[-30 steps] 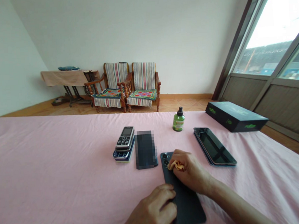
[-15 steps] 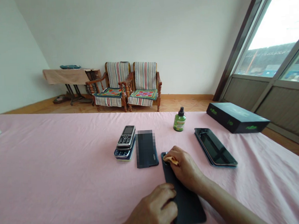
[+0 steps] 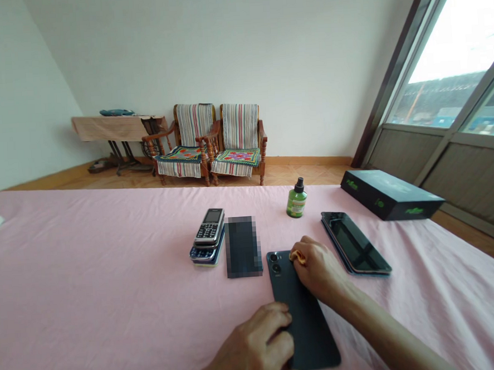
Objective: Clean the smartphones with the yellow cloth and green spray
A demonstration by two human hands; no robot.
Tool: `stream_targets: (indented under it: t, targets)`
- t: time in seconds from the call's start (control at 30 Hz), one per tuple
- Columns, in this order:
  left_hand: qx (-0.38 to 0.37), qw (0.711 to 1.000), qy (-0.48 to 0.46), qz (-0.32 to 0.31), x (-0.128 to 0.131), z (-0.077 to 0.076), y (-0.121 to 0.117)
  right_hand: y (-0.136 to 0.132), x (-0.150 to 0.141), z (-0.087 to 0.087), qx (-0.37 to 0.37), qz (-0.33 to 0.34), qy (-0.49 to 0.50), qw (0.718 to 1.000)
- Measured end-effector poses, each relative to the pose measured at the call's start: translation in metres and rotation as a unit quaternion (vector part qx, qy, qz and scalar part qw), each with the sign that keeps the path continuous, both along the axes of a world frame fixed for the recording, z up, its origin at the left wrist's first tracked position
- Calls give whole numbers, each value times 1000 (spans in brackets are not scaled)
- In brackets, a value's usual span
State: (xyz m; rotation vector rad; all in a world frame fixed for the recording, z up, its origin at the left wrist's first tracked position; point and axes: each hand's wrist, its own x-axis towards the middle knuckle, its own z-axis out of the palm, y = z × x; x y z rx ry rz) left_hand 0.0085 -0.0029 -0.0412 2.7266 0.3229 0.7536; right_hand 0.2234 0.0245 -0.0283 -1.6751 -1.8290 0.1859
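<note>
A pink sheet (image 3: 89, 284) covers the surface, with two striped armchairs (image 3: 202, 140) against the far wall and a bright window (image 3: 444, 55) at upper right. At lower center, a dark phone (image 3: 312, 337) lies face down, its camera lenses toward the far end. The left hand (image 3: 252, 346) curls over the phone's left edge, pinning it to the sheet. The right hand (image 3: 317, 273) pinches a yellow cloth (image 3: 297, 257) against the back beside the lenses. The hands are apart, both on the phone. A firm, flat left hand suits this work, keeping the phone from sliding under the cloth. Nearby lie a stack of keypad phones (image 3: 207, 237), a pixelated phone (image 3: 242, 246), a green bottle (image 3: 296, 200), a stack of phones (image 3: 354, 244), and a black box (image 3: 392, 194).
</note>
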Motion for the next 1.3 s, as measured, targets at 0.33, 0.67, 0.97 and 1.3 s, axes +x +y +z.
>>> stream_targets:
  t: [0.33,0.67,0.97,1.3]
  targets:
    - [-25,999,32,22,-2,11,-6,3,-8,-9,22,88,18,996]
    - [-80,994,41,62,1,15,-14,-25,-18,-3,-1,103,27,994]
    - [-48,996,55,59,2,10,-9,-38,-37,6,-46,163,107,980]
    - [-29,998,24,56,2,8,-12,5,-20,-7,19,86,108,990]
